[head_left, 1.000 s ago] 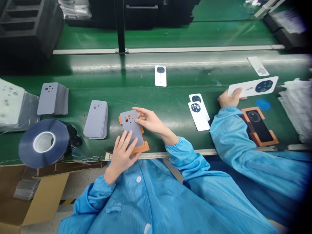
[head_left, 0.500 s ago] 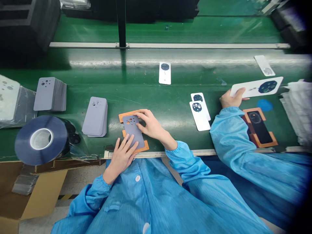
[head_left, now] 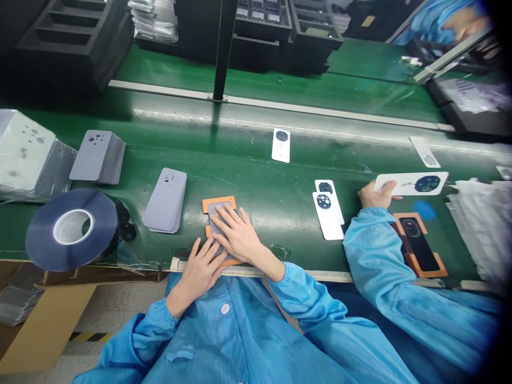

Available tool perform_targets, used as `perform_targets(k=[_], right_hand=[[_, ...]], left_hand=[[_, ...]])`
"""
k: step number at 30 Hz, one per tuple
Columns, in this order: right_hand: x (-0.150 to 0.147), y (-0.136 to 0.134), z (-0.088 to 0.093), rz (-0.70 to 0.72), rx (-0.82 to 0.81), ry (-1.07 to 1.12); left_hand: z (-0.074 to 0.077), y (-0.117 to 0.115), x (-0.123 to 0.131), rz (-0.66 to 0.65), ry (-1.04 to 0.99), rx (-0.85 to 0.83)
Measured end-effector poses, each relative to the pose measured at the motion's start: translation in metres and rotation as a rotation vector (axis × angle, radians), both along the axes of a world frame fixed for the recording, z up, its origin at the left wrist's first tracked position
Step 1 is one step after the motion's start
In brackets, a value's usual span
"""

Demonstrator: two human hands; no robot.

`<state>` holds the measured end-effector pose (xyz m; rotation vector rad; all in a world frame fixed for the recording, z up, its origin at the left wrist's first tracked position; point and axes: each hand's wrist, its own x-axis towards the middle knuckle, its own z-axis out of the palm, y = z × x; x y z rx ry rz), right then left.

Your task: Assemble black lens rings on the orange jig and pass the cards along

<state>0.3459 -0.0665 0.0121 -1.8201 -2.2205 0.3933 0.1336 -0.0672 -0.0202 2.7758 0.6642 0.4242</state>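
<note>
lying on the orange jig [head_left: 206,206], the grey sheet [head_left: 213,226] ran lengthwise away from the blue smock [head_left: 248,330]; right hand [head_left: 240,238] lay flat over its far part, left hand [head_left: 199,272] nearer; fingers extended, gripping nothing.

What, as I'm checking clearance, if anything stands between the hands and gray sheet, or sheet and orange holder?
Nothing visible: left hand and right hand lie on the gray sheet, underside hidden, over the orange holder.
</note>
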Motion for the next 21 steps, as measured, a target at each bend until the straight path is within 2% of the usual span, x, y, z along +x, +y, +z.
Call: perform_targets(k=[4, 7, 10, 13, 16, 18, 21], right_hand=[[-0.004, 0.010, 0.003, -0.058, -0.012, 0.005], [0.005, 0.014, 0.005, -0.067, -0.020, 0.069], [0.017, 0.006, 0.004, -0.214, 0.000, 0.124], [0.025, -0.006, 0.000, -0.331, -0.022, 0.173], [0.024, -0.015, -0.001, -0.339, -0.088, 0.261], [0.019, -0.018, 0.004, -0.366, -0.101, 0.331], [0.010, -0.021, 0.020, -0.371, -0.055, 0.496]], left_hand=[[0.001, 0.000, 0.003, 0.017, -0.033, -0.008], [0.005, 0.001, 0.005, 0.040, -0.058, -0.035], [0.010, 0.002, 0.006, 0.050, -0.120, -0.115], [0.016, 0.006, 0.007, 0.079, -0.312, -0.225], [0.024, 0.014, 0.010, 0.224, -0.519, -0.340], [0.030, 0.021, 0.012, 0.358, -0.555, -0.457], [0.038, 0.031, 0.012, 0.511, -0.536, -0.713]])
